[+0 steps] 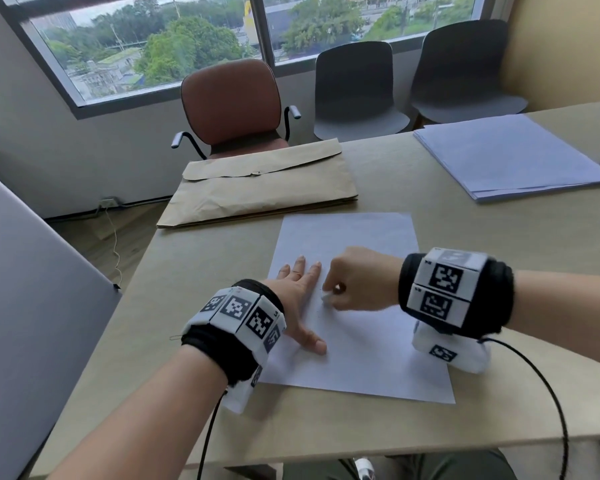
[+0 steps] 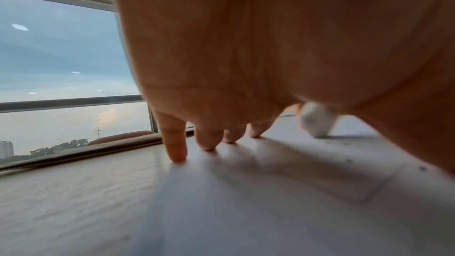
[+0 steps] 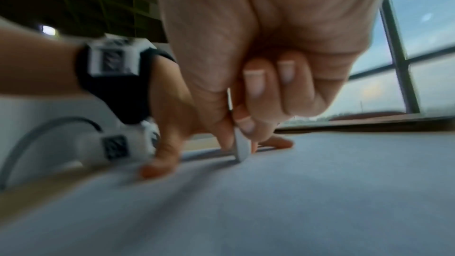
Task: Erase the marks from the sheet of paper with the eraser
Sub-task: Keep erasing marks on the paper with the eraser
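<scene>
Sheet of paper [image 1: 354, 341]: flat on desk [image 1: 430, 424], left hand [image 1: 300, 296] spread flat upon it. Eraser [image 1: 327, 296]: pinched in right hand [image 1: 361, 282], tip on sheet. Marks too faint to judge; erasing apparently under way.

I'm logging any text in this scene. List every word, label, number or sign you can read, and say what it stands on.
No readable text.
Left wrist band: black-and-white square code patterns; tiny characters beside them, too small to read.
Right wrist band: the same kind of patterns, no legible characters.
Sheet of paper: no legible writing.
Brown envelope: no print seen.
Stack of paper: blank on top.
</scene>
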Demonstrator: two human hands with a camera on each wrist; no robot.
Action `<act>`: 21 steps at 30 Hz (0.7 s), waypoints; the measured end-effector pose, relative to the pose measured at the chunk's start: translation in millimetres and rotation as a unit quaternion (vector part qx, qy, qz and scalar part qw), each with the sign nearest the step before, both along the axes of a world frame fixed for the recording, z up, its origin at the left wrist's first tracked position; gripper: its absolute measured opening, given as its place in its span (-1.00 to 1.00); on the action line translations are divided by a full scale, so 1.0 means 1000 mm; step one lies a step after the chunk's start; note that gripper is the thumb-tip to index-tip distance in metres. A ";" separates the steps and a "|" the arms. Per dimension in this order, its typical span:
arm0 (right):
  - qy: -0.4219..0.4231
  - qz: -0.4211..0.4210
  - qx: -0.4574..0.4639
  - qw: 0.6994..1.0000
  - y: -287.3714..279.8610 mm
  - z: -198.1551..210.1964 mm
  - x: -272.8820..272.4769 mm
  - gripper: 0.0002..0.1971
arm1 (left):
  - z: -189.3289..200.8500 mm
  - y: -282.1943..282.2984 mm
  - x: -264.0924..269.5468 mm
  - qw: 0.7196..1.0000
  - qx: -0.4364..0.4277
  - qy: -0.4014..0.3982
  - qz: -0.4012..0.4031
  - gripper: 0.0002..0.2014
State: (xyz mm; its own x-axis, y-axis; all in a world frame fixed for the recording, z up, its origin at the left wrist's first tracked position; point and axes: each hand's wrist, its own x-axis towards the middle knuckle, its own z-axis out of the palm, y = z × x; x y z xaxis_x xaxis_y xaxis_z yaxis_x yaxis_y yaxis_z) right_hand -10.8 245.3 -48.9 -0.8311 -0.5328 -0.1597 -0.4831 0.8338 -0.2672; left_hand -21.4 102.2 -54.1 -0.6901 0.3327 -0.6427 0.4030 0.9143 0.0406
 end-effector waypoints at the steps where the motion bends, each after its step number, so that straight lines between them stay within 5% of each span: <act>1: -0.018 0.018 0.005 1.000 0.000 0.002 0.003 -0.70 | -0.001 0.000 -0.001 1.000 -0.001 0.000 0.001 0.28; 7: 0.039 -0.036 -0.003 0.999 -0.002 0.003 -0.023 -0.63 | -0.003 -0.001 -0.002 1.000 0.002 0.015 0.008 0.28; 12: -0.006 0.036 0.029 0.999 -0.004 0.004 0.000 -0.53 | -0.003 -0.001 -0.002 1.000 -0.002 0.012 0.007 0.30; 17: 0.042 -0.039 0.019 0.998 0.000 0.003 -0.008 -0.60 | -0.001 -0.001 -0.001 1.000 -0.006 0.003 0.012 0.32; 21: -0.027 0.030 0.029 0.999 -0.008 0.002 0.016 -0.56 | -0.002 -0.001 -0.002 1.000 -0.005 0.004 0.008 0.33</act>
State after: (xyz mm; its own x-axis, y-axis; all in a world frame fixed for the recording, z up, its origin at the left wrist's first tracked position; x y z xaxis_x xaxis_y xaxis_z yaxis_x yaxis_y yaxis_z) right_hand 5.0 237.3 -46.8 -0.7868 -0.5705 -0.2357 -0.5195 0.8182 -0.2463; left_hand -23.6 101.3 -56.1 -0.7007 0.3156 -0.6398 0.3884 0.9211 0.0290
